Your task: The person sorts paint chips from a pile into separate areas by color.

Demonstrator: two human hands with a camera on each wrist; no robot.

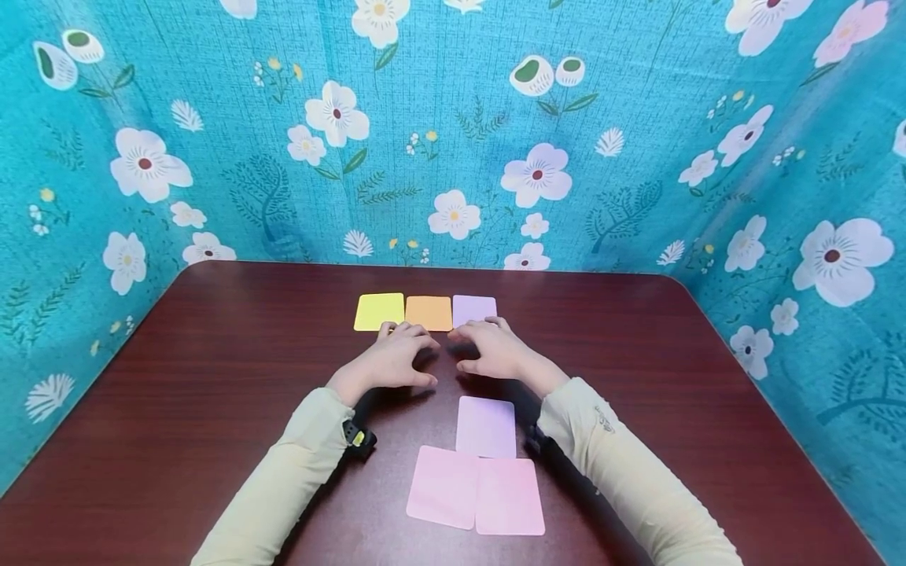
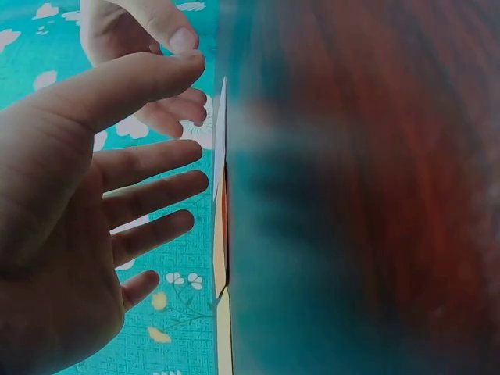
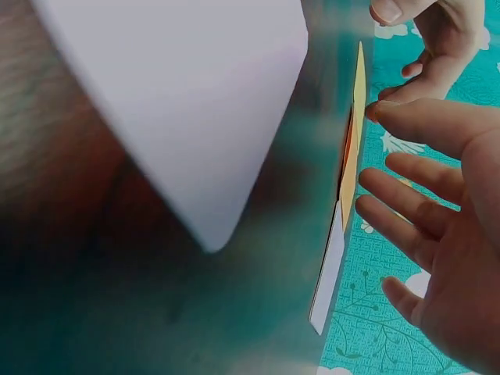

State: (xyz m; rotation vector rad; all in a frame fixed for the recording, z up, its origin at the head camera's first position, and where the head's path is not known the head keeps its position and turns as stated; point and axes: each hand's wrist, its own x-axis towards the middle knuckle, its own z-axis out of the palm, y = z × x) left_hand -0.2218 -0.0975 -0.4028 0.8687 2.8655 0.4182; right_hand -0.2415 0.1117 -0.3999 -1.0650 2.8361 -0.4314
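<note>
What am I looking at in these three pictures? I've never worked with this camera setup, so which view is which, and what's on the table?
There is no machine here: a person works with two bare hands. The large picture comes from a camera on the person's head, looking down at a dark wooden table with a flowered blue cloth behind it. The other two come from cameras worn on the wrists, so each shows its own palm close up and the table tipped sideways.

At the far side lie a yellow card, an orange card and a lilac card in a row. Nearer the person lie another lilac card and two pink cards.

The left hand and right hand hover side by side just before the far row, fingers relaxed. Neither holds anything.
</note>
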